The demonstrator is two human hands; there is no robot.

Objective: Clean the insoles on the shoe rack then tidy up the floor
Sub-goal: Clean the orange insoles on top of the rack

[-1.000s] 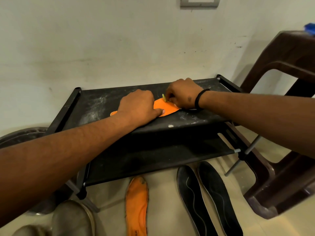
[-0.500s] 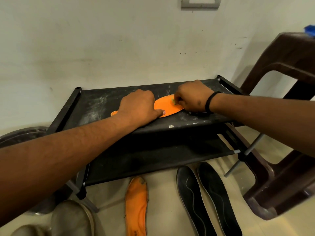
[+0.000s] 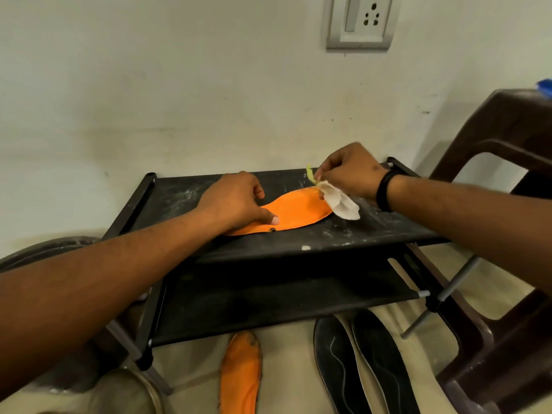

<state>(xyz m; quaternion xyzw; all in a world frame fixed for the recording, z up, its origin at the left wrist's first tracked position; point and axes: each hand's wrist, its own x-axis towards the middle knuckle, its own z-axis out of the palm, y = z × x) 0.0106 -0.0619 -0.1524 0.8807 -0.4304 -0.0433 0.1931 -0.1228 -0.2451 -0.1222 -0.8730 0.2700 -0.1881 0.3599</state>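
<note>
Moved: my right hand (image 3: 349, 171) has lifted off, pinching a crumpled white cloth (image 3: 340, 201) over the toe of the flat orange foam insole (image 3: 298, 212) on the dusty black fabric shoe rack (image 3: 328, 243), my left hand (image 3: 236, 201) pressing its heel, fingers curled.

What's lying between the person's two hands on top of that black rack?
In the head view, the bare middle of the orange insole spans the gap between the left hand pressing one end and the right hand holding a white cloth at the other.

orange insole (image 3: 294, 210), white cloth (image 3: 340, 203), black rack (image 3: 343, 237)
</note>
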